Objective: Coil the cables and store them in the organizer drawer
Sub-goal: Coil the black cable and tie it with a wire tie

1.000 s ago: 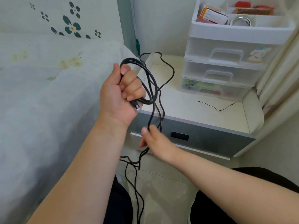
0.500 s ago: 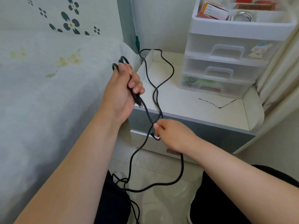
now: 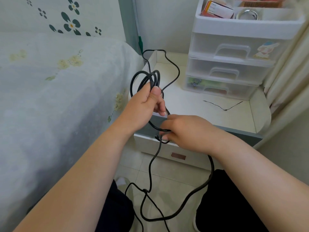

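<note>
A long black cable (image 3: 151,166) is partly wound into loops that stick up from my left hand (image 3: 144,102), which is closed around the coil in front of the nightstand. Just below and to the right, my right hand (image 3: 182,129) pinches a strand of the same cable. Slack hangs from there in big loops down to the floor between my knees. Another strand runs up over the nightstand's back left corner. The white plastic organizer (image 3: 234,52) with three translucent drawers, all shut, stands at the back right of the nightstand.
The white nightstand top (image 3: 192,104) carries a short thin black wire (image 3: 223,106). Its own front drawer (image 3: 178,155) is shut. A bed with a floral cover (image 3: 58,97) fills the left. A curtain (image 3: 287,81) hangs at right. The organizer's top tray holds small items.
My left hand has turned so that the coil loops stand up above it. My right hand has risen close under my left, bringing cable up with it.
</note>
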Available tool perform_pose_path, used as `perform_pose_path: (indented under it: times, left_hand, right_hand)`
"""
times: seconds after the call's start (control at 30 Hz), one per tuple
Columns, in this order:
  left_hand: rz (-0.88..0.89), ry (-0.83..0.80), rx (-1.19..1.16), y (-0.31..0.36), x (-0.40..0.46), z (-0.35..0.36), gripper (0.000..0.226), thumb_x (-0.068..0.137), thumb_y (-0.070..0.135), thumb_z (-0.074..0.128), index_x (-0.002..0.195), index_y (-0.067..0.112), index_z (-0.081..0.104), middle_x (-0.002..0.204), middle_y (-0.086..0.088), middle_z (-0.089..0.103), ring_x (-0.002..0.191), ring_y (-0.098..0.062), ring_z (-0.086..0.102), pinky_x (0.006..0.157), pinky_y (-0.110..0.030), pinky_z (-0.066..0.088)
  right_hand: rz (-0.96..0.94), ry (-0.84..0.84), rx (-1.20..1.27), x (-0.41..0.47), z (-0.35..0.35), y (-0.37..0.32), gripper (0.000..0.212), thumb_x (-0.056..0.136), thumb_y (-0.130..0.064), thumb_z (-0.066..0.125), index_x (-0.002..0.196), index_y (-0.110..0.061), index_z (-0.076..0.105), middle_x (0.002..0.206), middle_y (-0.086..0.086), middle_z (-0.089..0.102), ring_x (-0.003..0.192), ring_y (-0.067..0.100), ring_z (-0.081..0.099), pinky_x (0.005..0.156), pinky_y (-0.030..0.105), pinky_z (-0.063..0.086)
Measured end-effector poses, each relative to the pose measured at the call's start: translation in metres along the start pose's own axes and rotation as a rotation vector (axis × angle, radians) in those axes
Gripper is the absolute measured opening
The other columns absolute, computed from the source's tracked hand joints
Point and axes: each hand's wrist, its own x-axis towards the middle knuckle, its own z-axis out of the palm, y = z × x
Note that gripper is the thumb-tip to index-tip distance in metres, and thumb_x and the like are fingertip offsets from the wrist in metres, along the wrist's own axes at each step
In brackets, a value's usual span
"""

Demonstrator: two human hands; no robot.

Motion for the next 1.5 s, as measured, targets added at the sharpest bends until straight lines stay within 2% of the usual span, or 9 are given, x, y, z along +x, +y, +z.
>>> perform_pose_path:
  times: [0.27,0.47,0.6,0.7,0.87,1.0,1.1,1.3,1.5]
  left_hand:
    - [-0.241,-0.076,-0.032,-0.005,0.004,-0.002,0.035,0.104,0.037,0.028,0.079,0.019,0.046,0.051,0.000,0.057,0.039,-0.015,0.048,0.049,-0.026,0.039]
    - [-0.528,-0.381,-0.526,-0.003,0.004,0.002,0.050,0.103,0.036,0.032,0.061,0.015,0.048,0.037,0.001,0.033,0.026,-0.006,0.020,0.035,-0.014,0.014]
    - [-0.619,-0.551,-0.903,-0.001,0.004,0.002,0.038,0.096,0.032,0.035,0.064,0.018,0.051,0.033,0.008,0.032,0.023,-0.001,0.026,0.031,-0.014,0.015]
    - [-0.601,-0.609,-1.023,0.001,0.005,0.003,0.033,0.095,0.028,0.035,0.066,0.017,0.048,0.031,0.009,0.035,0.022,-0.002,0.030,0.030,-0.013,0.018]
    - [-0.571,-0.725,-1.226,0.000,0.007,0.002,0.034,0.099,0.026,0.030,0.073,0.014,0.048,0.031,0.004,0.033,0.026,-0.009,0.021,0.031,-0.018,0.021]
    - [-0.561,-0.702,-1.191,0.000,0.006,0.005,0.033,0.098,0.027,0.032,0.071,0.015,0.045,0.031,0.005,0.032,0.027,-0.009,0.018,0.030,-0.017,0.019]
    - [-0.549,-0.649,-1.175,0.000,0.006,0.004,0.035,0.098,0.029,0.032,0.070,0.016,0.046,0.038,0.007,0.021,0.028,-0.008,0.017,0.030,-0.017,0.018]
    - [-0.484,-0.526,-1.185,0.004,0.005,0.006,0.041,0.089,0.051,0.039,0.071,0.017,0.054,0.046,0.010,0.019,0.033,-0.005,0.015,0.033,-0.016,0.016]
    - [-0.477,-0.490,-1.033,0.012,0.000,0.004,0.037,0.091,0.046,0.040,0.067,0.021,0.054,0.041,0.011,0.021,0.029,-0.003,0.018,0.031,-0.012,0.020]
  right_hand:
    - [-0.064,0.183,0.319,-0.003,-0.015,0.017,0.018,0.092,-0.036,0.054,0.098,-0.027,0.068,0.075,-0.013,0.055,0.072,0.009,0.050,0.065,0.029,0.041]
    - [0.035,0.472,0.342,0.006,-0.019,0.026,0.026,0.078,-0.055,0.062,0.083,-0.029,0.062,0.069,-0.019,0.055,0.067,-0.004,0.050,0.060,0.023,0.040]
    - [0.085,0.520,0.574,0.013,-0.019,0.036,0.023,0.074,-0.048,0.069,0.082,-0.026,0.066,0.079,-0.007,0.067,0.076,0.013,0.060,0.071,0.040,0.050]
    - [0.042,0.567,0.658,0.019,-0.016,0.037,0.017,0.079,-0.035,0.071,0.082,-0.019,0.069,0.087,-0.002,0.062,0.083,0.013,0.059,0.079,0.035,0.049]
    - [0.066,0.425,0.929,0.021,-0.020,0.039,0.017,0.091,-0.022,0.061,0.097,-0.011,0.072,0.085,0.007,0.070,0.076,0.013,0.065,0.074,0.028,0.054]
    - [0.078,0.362,0.967,0.020,-0.023,0.045,0.017,0.091,-0.023,0.060,0.100,-0.015,0.072,0.091,0.021,0.071,0.079,0.020,0.072,0.075,0.033,0.057]
    - [0.079,0.339,1.027,0.020,-0.025,0.047,0.018,0.092,-0.025,0.059,0.100,-0.015,0.072,0.090,0.011,0.073,0.079,0.020,0.072,0.079,0.038,0.056]
    - [0.076,0.305,1.172,0.026,-0.025,0.046,0.035,0.098,-0.027,0.048,0.108,0.001,0.066,0.066,-0.006,0.061,0.053,0.013,0.042,0.052,0.023,0.041]
    - [0.077,0.279,1.203,0.029,-0.022,0.050,0.043,0.098,-0.034,0.046,0.097,0.005,0.063,0.067,0.002,0.066,0.049,0.016,0.054,0.052,0.028,0.050]
